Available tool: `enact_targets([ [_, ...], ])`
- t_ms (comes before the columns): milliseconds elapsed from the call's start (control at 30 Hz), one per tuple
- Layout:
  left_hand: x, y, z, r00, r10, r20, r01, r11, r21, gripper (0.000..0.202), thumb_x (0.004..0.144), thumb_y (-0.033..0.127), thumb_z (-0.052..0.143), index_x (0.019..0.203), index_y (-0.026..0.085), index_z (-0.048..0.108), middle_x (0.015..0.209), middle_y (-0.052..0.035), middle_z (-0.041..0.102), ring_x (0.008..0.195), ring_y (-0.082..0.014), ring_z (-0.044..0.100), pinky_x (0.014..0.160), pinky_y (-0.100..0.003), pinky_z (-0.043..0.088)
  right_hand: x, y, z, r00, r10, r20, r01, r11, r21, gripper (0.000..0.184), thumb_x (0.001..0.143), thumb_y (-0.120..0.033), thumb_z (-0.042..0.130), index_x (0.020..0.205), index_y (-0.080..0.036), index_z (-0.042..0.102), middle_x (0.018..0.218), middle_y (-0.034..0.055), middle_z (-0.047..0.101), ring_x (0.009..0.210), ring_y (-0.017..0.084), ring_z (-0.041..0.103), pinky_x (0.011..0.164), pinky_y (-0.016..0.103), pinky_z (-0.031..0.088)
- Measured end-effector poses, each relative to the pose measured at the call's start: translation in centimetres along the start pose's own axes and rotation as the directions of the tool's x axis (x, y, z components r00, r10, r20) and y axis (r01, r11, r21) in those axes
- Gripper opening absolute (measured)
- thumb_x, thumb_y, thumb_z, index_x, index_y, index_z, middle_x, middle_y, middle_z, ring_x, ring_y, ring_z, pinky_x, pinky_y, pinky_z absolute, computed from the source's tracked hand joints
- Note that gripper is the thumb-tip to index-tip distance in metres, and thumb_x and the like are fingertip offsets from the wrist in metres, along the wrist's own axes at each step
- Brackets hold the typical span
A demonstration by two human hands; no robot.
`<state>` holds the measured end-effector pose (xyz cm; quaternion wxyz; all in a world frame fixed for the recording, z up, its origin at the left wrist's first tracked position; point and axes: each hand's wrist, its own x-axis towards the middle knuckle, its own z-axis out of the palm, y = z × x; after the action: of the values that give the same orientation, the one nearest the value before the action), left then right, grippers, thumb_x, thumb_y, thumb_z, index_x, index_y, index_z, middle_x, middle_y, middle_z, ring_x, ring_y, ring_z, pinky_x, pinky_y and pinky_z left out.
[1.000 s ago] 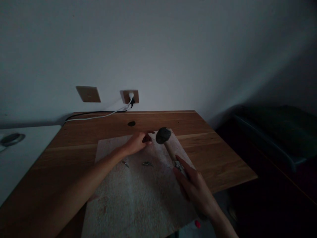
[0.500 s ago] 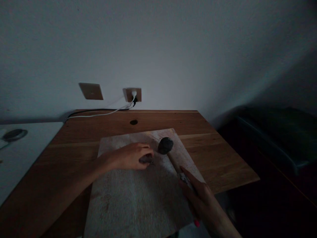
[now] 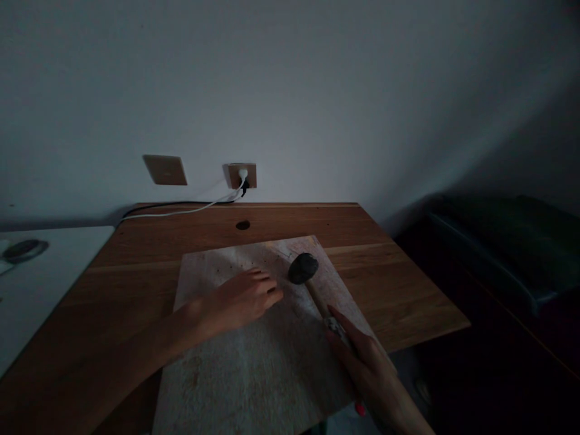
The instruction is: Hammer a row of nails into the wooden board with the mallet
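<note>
My right hand (image 3: pixel 365 359) is wrapped round the handle of a rubber mallet (image 3: pixel 303 268). Its dark, rounded head is over the far right part of a worn, pale wooden board (image 3: pixel 254 374), and a whitish patch marks the handle just ahead of the fingers. My left hand (image 3: pixel 251 296) is over the upper middle of the board, left of the mallet head, back up and fingers curled together. Whatever it grips is hidden behind the fingers. A few tiny dark spots dot the board beyond this hand; I cannot tell whether they are holes or nails.
Beneath the board is a brown wooden table (image 3: pixel 380 290) against a pale wall. White and black cables (image 3: pixel 190 210) run from a wall socket (image 3: pixel 241 175) along its back edge. A white surface (image 3: pixel 40 290) adjoins at left. Dark furniture (image 3: pixel 507 248) stands at right. The scene is dim.
My left hand has turned over slightly and lowered; the small dark object seen in its fingers before is now out of sight. The mallet stays nearly in place in my right hand.
</note>
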<state>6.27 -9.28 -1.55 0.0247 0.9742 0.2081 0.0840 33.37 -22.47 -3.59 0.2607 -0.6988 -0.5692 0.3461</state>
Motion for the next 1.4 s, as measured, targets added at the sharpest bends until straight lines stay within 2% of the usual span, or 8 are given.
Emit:
enact_targets([
  [167,0.4,-2.0,0.2,0.978,-0.158,-0.137,0.112,0.949,-0.296,0.016,0.089,0.01,0.064,0.097,0.021,0.073,0.095,-0.0026,0.072,0.09,-0.0189,0.069,0.087,-0.033,0.053,-0.1,0.4,0.1,1.0,0.008,-0.022,-0.008,1.0,-0.01,0.068,0.095,-0.063,0.052,0.148,-0.022,0.063,0.151,0.0081,0.062,0.146,0.032,0.051,0.121,0.047,0.042],
  [367,1.6,-6.5,2.2,0.831,-0.508,-0.229,0.289,0.745,-0.601,0.018,0.086,0.009,0.063,0.097,0.019,0.073,0.093,-0.002,0.077,0.086,-0.0162,0.07,0.081,-0.028,0.053,0.1,0.2,0.0,0.998,-0.034,-0.044,0.035,0.999,0.021,0.065,0.095,-0.063,0.055,0.144,-0.022,0.067,0.145,0.0092,0.067,0.141,0.034,0.057,0.117,0.046,0.047],
  [767,1.4,-7.4,4.3,0.852,-0.459,-0.252,0.293,0.817,-0.496,0.016,0.086,0.01,0.067,0.096,0.02,0.074,0.1,-0.0041,0.078,0.094,-0.0205,0.073,0.085,-0.031,0.054,-0.1,0.0,0.2,0.996,-0.059,-0.062,0.058,0.998,-0.022,0.064,0.095,-0.063,0.054,0.143,-0.023,0.068,0.143,0.0078,0.069,0.137,0.034,0.061,0.113,0.043,0.05],
  [867,1.5,-7.6,4.4,0.833,-0.497,-0.243,0.289,0.765,-0.575,0.02,0.085,0.008,0.066,0.1,0.019,0.073,0.095,-0.0026,0.078,0.089,-0.0187,0.073,0.084,-0.03,0.055,0.5,-2.0,0.2,0.999,-0.047,-0.019,0.046,0.999,-0.022,0.065,0.097,-0.061,0.053,0.146,-0.02,0.065,0.106,0.0098,0.083,0.101,0.031,0.078,0.087,0.038,0.063],
  [967,1.5,-7.5,4.3,0.813,-0.54,-0.218,0.303,0.713,-0.633,0.033,0.084,0.008,0.066,0.115,0.019,0.07,0.094,-0.0025,0.078,0.085,-0.0177,0.073,0.083,-0.03,0.055,1.8,-4.4,0.7,0.994,-0.012,0.108,0.006,0.998,0.059,0.073,0.1,-0.06,0.049,0.156,-0.014,0.053,0.053,-0.0029,0.063,0.045,0.019,0.062,0.046,0.028,0.051],
  [1233,1.4,-7.9,4.4,0.773,-0.579,-0.259,0.301,0.695,-0.653,0.058,0.072,0.015,0.083,0.125,0.019,0.061,0.113,-0.0068,0.072,0.1,-0.0221,0.069,0.089,-0.034,0.054,3.7,-6.7,1.8,0.978,-0.104,0.183,0.091,0.993,0.08,0.068,0.1,-0.055,0.051,0.153,-0.013,0.054,0.054,-0.0057,0.053,0.041,0.013,0.05,0.04,0.023,0.04],
  [1333,1.2,-7.6,3.9,0.776,-0.55,-0.308,0.29,0.745,-0.6,0.043,0.074,0.021,0.081,0.113,0.018,0.063,0.11,-0.008,0.069,0.099,-0.0224,0.067,0.088,-0.035,0.054,2.5,-5.6,1.1,0.985,-0.059,0.165,0.045,0.995,0.087,0.069,0.1,-0.057,0.052,0.154,-0.014,0.052,0.051,-0.0072,0.052,0.039,0.012,0.05,0.04,0.022,0.04],
  [1400,1.1,-6.6,3.0,0.84,-0.463,-0.283,0.255,0.798,-0.547,0.021,0.083,0.022,0.074,0.102,0.018,0.065,0.101,-0.0061,0.07,0.093,-0.0205,0.067,0.084,-0.034,0.054,1.6,-4.1,0.6,0.991,-0.008,0.133,-0.007,0.994,0.113,0.073,0.101,-0.06,0.05,0.157,-0.013,0.048,0.047,-0.0081,0.052,0.037,0.013,0.049,0.038,0.022,0.038],
])
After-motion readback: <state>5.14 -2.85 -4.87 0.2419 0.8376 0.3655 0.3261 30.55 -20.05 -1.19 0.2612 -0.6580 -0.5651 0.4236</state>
